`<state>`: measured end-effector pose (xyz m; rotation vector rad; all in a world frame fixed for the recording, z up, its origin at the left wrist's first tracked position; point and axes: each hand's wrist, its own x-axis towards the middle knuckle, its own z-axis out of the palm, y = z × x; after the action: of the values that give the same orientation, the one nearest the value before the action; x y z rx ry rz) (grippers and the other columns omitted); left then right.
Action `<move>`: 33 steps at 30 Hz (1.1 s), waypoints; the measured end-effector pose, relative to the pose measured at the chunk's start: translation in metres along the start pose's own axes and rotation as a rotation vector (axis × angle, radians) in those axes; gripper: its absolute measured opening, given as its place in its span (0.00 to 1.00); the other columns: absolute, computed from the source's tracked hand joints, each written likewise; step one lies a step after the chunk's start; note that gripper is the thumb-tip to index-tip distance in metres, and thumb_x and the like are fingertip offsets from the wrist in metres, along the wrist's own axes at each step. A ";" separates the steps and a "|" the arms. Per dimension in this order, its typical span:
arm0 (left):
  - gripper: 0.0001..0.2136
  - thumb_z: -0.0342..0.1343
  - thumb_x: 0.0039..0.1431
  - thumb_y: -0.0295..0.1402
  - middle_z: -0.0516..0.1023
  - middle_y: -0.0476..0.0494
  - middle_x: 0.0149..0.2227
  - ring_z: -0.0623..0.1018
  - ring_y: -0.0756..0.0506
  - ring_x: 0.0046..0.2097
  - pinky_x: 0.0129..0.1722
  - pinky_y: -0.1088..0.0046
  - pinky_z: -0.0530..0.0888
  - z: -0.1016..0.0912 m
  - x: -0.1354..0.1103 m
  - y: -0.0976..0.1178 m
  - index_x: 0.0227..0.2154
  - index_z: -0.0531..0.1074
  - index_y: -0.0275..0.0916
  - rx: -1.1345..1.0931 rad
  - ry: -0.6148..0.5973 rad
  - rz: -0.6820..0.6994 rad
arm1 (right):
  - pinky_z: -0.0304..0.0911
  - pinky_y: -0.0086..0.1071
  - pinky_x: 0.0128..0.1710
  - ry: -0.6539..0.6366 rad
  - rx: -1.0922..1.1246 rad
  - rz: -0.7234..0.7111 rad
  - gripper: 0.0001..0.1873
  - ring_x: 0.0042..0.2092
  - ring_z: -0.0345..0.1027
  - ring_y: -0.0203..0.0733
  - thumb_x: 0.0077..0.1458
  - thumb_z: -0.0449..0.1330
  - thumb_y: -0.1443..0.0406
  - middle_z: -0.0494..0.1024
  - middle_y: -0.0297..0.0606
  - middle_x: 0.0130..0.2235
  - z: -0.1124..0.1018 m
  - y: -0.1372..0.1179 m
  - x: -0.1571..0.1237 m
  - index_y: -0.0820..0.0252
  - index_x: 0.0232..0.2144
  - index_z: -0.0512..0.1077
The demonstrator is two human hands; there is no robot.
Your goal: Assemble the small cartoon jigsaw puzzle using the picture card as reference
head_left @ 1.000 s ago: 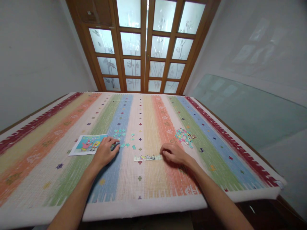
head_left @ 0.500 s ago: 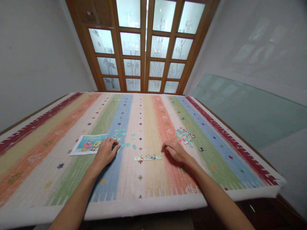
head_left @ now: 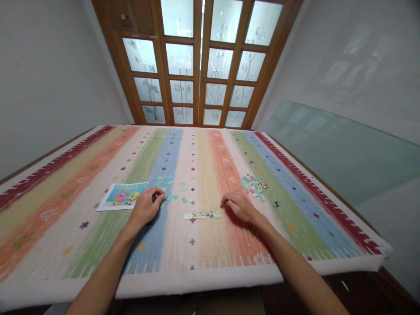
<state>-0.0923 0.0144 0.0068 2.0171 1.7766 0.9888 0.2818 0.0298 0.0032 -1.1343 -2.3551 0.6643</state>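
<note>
My left hand (head_left: 147,205) rests on the cloth between the printed picture card (head_left: 123,195) and a loose spread of teal jigsaw pieces (head_left: 167,180). Its fingers are curled together at the near edge of those pieces, and what they hold, if anything, is hidden. A joined strip of jigsaw pieces (head_left: 202,215) lies in front of me, between my hands. Just beyond the strip's right end is my right hand (head_left: 239,207), with thumb and fingers drawn together; I cannot make out anything in them. Past it sits a heaped pile of mixed jigsaw pieces (head_left: 252,187).
A striped, patterned cloth (head_left: 210,249) covers the large table, whose padded white edge (head_left: 200,282) runs nearest me. Wooden doors with frosted panes (head_left: 182,92) stand behind it. A pale glass-like panel (head_left: 341,140) is along the right wall.
My left hand has edged slightly forward beside the teal pieces. My right hand stays in place, and the strip and pile look the same.
</note>
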 end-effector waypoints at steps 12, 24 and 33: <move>0.13 0.57 0.57 0.45 0.81 0.47 0.29 0.73 0.46 0.27 0.31 0.69 0.70 -0.003 -0.003 0.019 0.35 0.78 0.41 -0.214 -0.002 -0.069 | 0.64 0.38 0.46 0.005 0.042 0.002 0.13 0.38 0.73 0.43 0.60 0.51 0.69 0.81 0.40 0.35 0.001 -0.006 0.001 0.59 0.31 0.75; 0.11 0.60 0.62 0.43 0.82 0.44 0.35 0.78 0.44 0.36 0.38 0.64 0.74 0.019 -0.016 0.046 0.37 0.79 0.42 -0.366 -0.041 0.127 | 0.62 0.31 0.31 0.029 0.464 0.083 0.12 0.30 0.67 0.36 0.61 0.60 0.58 0.77 0.38 0.35 0.018 -0.043 0.021 0.60 0.41 0.75; 0.09 0.61 0.63 0.40 0.80 0.44 0.33 0.78 0.44 0.37 0.41 0.65 0.77 0.025 -0.024 0.055 0.34 0.80 0.41 -0.423 -0.078 0.216 | 0.60 0.31 0.29 0.002 0.562 0.026 0.11 0.29 0.64 0.34 0.58 0.65 0.58 0.79 0.37 0.34 0.043 -0.076 0.042 0.59 0.39 0.79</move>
<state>-0.0343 -0.0137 0.0146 1.9631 1.2006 1.2099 0.1884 0.0121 0.0216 -0.9033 -1.9581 1.2314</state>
